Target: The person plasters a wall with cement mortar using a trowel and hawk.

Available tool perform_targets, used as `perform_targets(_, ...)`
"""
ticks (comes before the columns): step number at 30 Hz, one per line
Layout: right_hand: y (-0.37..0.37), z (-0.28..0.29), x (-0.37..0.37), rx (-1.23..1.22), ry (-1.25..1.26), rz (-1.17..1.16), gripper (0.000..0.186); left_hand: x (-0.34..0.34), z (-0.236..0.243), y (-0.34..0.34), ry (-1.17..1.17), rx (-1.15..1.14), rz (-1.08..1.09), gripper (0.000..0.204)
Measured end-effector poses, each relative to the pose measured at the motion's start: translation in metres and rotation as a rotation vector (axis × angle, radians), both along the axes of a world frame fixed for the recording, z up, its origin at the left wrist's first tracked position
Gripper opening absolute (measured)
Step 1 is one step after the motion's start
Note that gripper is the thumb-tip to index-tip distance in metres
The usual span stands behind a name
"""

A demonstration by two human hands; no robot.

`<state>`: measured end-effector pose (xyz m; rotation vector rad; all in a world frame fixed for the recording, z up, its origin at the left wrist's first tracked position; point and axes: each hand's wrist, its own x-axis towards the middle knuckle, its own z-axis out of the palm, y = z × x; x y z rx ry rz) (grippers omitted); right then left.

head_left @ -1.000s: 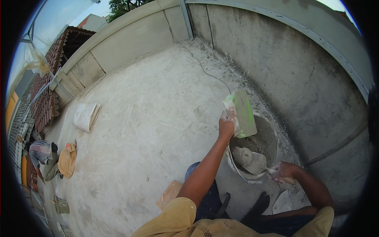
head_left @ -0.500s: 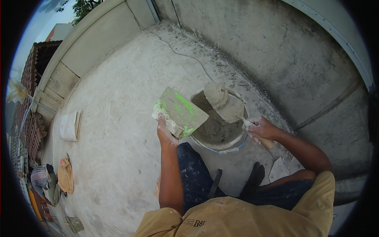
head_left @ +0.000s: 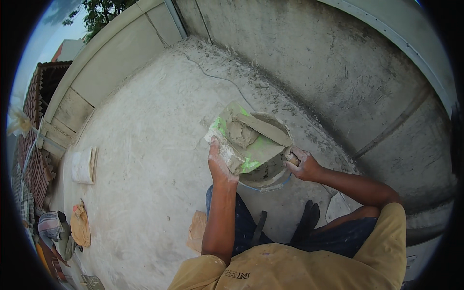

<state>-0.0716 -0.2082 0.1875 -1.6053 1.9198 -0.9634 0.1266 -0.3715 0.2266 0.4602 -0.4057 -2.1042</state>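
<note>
My left hand is closed round the mortar-crusted near side of a plastering hawk, a flat board smeared green and grey. On its face sits a lump of wet grey mortar. My right hand grips the handle of a trowel, whose coated blade lies tilted over the board against the mortar. Below and behind both tools stands a bucket with mortar inside, partly hidden by the hawk. Its wire handle hangs on my side.
A concrete wall runs along the right, with crumbled debris at its foot. A cable trails across the floor to the bucket. At left lie a folded white sack and a tan bag. Another person crouches at lower left.
My right hand has brought the trowel from over the bucket onto the hawk, and the mortar now rests on the board. The hawk has moved right, over the bucket.
</note>
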Motion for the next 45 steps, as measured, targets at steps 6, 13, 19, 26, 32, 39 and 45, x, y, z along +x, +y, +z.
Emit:
perform_targets(6, 0.005, -0.005, -0.020, -0.096, 0.032, -0.008, 0.036, 0.018, 0.010, -0.020, 0.003, -0.071, 0.001, 0.050)
perform_targets(13, 0.006, 0.049, -0.036, 0.223, -0.073, -0.027, 0.033, 0.054, 0.024, -0.039, -0.182, -0.143, 0.076, 0.052)
perform_targets(19, -0.017, 0.106, -0.005, 0.266, 0.071, 0.105, 0.048, 0.045, -0.023, -0.014, -0.226, -0.116, 0.097, 0.057)
perform_targets(26, -0.028, 0.126, -0.008, 0.388, 0.181, 0.111, 0.043, 0.044, -0.057, 0.006, -0.249, -0.222, -0.003, 0.061)
perform_targets(32, -0.025, 0.138, -0.026, 0.482, -0.364, 0.084, 0.029, 0.047, -0.053, 0.010, -0.033, -0.105, -0.102, 0.062)
perform_targets(39, -0.010, 0.072, -0.037, 0.691, -1.035, 0.181, 0.034, 0.050, -0.053, 0.010, 0.064, -0.057, -0.124, 0.056)
perform_targets(45, -0.001, 0.066, -0.063, 0.736, -0.982, 0.264, 0.033, 0.064, -0.065, 0.008, 0.029, -0.122, -0.026, 0.057)
